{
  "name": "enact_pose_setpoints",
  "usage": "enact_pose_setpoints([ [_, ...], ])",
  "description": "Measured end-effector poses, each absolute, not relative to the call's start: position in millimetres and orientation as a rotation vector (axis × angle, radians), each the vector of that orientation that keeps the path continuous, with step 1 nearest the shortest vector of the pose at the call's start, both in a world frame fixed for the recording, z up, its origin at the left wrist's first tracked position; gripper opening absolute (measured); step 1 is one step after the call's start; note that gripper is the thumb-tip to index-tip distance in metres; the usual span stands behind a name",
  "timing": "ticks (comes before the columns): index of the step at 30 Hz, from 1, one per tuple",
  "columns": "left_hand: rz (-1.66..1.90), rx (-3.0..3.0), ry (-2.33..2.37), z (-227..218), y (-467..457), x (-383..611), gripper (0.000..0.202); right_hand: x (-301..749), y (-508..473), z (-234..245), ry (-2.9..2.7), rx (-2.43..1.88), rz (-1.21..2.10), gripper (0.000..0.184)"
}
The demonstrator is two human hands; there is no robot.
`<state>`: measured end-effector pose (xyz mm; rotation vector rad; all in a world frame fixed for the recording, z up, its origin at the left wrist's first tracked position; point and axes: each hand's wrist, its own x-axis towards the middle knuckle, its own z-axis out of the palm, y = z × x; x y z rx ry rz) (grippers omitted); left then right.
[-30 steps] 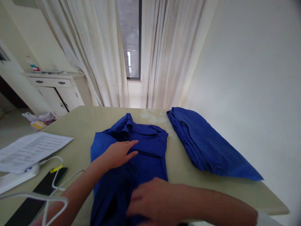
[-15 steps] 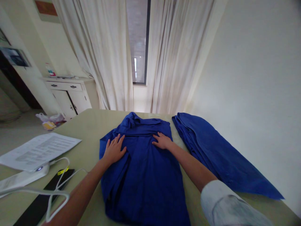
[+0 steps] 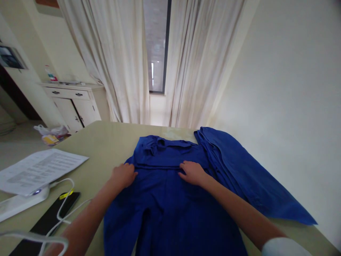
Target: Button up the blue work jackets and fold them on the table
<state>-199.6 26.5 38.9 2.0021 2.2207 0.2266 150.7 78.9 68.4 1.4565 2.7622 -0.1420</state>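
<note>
While I watch through the head camera, the rumpled royal-blue collared cloth shirt [image 3: 170,199] lies spread on the pale greenish counter [image 3: 106,142], its collar at the far end and its body running toward the near edge. My left hand [image 3: 123,175] sits on the shirt's left edge, fingers curled down at the cloth; I cannot tell whether it pinches the fabric or only presses on it. My right hand [image 3: 192,172] lies flat and open on the shirt, just near of a fold line that crosses below the collar, holding nothing that I can see. Both forearms reach in from the near edge, the right one ending in a white sleeve [image 3: 285,247] at the bottom right corner.

Just right of the shirt, and touching it near the collar, lies a folded stack of matching royal-blue cloth [image 3: 247,177], stretching toward the near right. On the left part of the counter rests a printed white paper sheet [image 3: 39,169]; nearer than that lie a white plastic device [image 3: 18,204], a flat black phone [image 3: 48,222] and a looping white cable [image 3: 61,209] laid across it. Beyond the counter hang long cream curtains [image 3: 119,60] on both sides of a narrow dark-framed window [image 3: 157,46], and a white wooden cabinet [image 3: 71,103] stands far left. A plain white wall [image 3: 287,89] fills the right side.
</note>
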Motion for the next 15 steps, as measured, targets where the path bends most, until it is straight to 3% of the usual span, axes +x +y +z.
enact_pose_setpoints([
  [4, 0.321, 2.133, 2.109, 40, 70, -163, 0.058, 87, 102, 57, 2.979, 1.460, -0.048, 0.061],
  [8, 0.614, 1.881, 2.222, 18, 81, -168, 0.069, 66, 125, 49, 2.771, 1.678, -0.099, 0.029],
  [11, 0.767, 1.877, 2.246, 3, 74, -188, 0.070, 83, 134, 59, 2.831, 1.890, -0.070, 0.030],
  [15, 0.594, 2.077, 2.202, -4, 70, -199, 0.077, 132, 155, 77, 3.125, 2.392, -0.121, 0.031],
])
